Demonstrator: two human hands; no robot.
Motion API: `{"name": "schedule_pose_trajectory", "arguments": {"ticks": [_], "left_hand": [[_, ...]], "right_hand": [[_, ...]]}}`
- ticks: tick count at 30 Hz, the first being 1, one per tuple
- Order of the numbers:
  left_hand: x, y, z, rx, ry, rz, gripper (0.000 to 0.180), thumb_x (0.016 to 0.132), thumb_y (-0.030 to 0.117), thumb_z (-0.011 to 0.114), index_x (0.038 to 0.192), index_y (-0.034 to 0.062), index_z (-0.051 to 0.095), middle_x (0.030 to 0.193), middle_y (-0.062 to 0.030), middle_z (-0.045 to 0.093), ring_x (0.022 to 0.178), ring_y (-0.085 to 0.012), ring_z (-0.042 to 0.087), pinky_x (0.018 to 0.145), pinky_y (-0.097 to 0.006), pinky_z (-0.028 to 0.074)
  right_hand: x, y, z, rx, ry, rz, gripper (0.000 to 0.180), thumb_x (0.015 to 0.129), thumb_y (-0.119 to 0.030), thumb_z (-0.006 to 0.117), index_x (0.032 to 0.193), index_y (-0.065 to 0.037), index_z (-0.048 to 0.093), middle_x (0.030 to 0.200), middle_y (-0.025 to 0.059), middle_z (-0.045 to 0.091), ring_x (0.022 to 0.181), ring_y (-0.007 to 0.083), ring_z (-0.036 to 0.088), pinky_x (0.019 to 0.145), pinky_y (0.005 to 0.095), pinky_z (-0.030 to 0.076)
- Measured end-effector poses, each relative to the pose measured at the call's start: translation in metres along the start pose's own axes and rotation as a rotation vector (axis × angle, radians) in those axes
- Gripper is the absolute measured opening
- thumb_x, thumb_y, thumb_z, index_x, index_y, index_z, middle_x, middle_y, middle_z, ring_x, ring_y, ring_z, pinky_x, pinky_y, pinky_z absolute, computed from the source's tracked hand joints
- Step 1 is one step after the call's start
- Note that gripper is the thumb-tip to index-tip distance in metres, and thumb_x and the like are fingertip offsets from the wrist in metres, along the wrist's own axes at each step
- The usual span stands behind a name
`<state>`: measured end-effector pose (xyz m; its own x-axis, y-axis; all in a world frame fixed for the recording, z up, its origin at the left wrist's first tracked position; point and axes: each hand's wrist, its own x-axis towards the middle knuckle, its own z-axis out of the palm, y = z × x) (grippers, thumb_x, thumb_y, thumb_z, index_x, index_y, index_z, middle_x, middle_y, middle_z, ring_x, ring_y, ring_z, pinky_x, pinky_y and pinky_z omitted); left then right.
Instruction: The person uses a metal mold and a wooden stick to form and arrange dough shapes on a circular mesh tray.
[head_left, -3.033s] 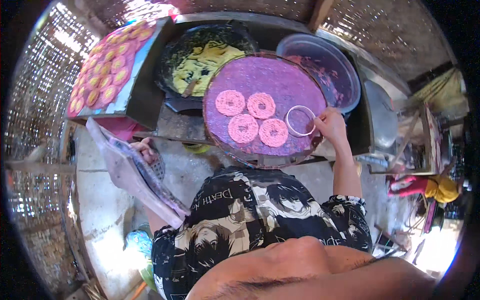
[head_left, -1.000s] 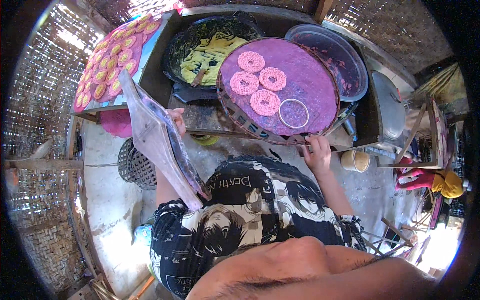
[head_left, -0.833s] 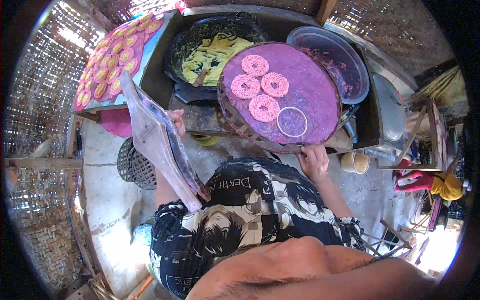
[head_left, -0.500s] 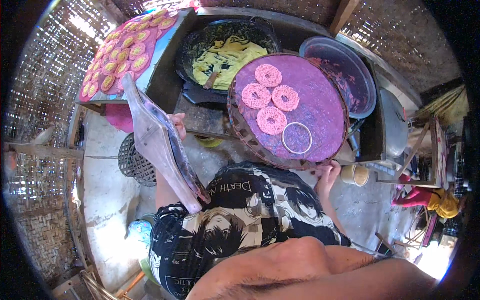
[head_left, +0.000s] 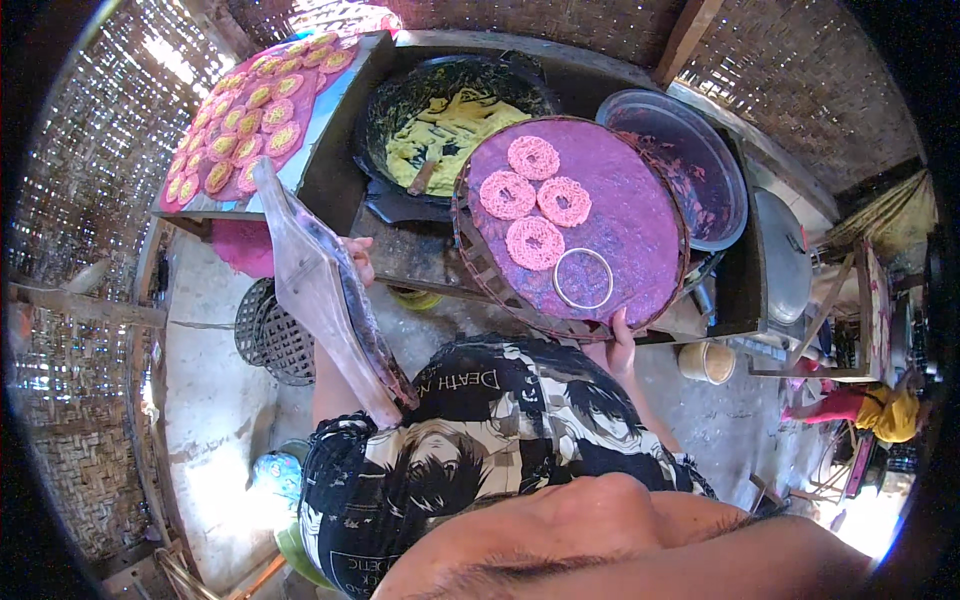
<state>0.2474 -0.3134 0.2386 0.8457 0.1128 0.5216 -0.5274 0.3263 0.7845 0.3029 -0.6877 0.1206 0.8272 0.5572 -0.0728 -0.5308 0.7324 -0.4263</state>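
Note:
My left hand [head_left: 358, 258] shows only its fingers, curled behind a long pale wooden hand press [head_left: 318, 275] with a wide middle and tapering ends. The press slants across my left forearm, its lower end by my shirt. My right hand [head_left: 621, 348] grips the near rim of a round woven tray [head_left: 482, 272], thumb over the top. The tray's purple-pink sheet [head_left: 640, 200] carries several lacy pink rings of dough [head_left: 535, 243], each with a hole. Beside the nearest one lies a thin white hoop [head_left: 556, 284]. The tray's underside and my left palm are hidden.
Behind the tray sits a black wok [head_left: 375, 120] with yellow paste and a wooden-handled tool. A dark tub [head_left: 735, 205] with pink residue stands right. Far left, a table holds many pink-and-yellow discs [head_left: 250, 120]. Black plastic baskets [head_left: 270, 330] and a tan container [head_left: 706, 362] stand lower down.
My right hand has slid left along the tray's near rim, and its thumb now rests over the edge. The whole view has shifted slightly. My left hand keeps its hold.

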Motion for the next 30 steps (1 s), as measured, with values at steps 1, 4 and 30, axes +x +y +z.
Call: {"name": "schedule_pose_trajectory", "arguments": {"ticks": [1,4,30], "left_hand": [[0.0,0.0,0.0,0.003,0.005,-0.005,0.026,0.079,0.019,0.056,0.097,0.0006,0.054,0.084,-0.0105,0.055,0.066,-0.0179,0.052,0.062,-0.03,0.042],[0.0,-0.004,0.0,0.001,0.024,-0.035,0.027,0.079,0.02,0.057,0.098,0.0012,0.054,0.087,-0.0104,0.055,0.069,-0.0179,0.053,0.064,-0.03,0.043],[0.121,-0.068,0.191,1.347,-0.369,0.307,0.013,0.051,0.013,0.059,0.061,0.0055,0.054,0.058,-0.0146,0.056,0.056,-0.0301,0.057,0.052,-0.04,0.045]], "right_hand": [[0.001,0.001,0.002,-0.035,0.001,-0.009,0.051,0.089,-0.037,0.035,0.128,-0.006,0.028,0.13,0.0104,0.035,0.119,0.027,0.034,0.1,0.0429,0.025],[-0.002,-0.002,0.004,-0.075,0.016,0.038,0.052,0.089,-0.038,0.035,0.128,-0.005,0.028,0.13,0.0116,0.034,0.119,0.0272,0.033,0.099,0.0424,0.026],[0.093,-0.124,0.212,-1.839,-0.046,-0.978,0.038,0.083,-0.032,0.046,0.101,0.002,0.048,0.09,0.0177,0.049,0.082,0.0307,0.05,0.073,0.0387,0.04]]}}
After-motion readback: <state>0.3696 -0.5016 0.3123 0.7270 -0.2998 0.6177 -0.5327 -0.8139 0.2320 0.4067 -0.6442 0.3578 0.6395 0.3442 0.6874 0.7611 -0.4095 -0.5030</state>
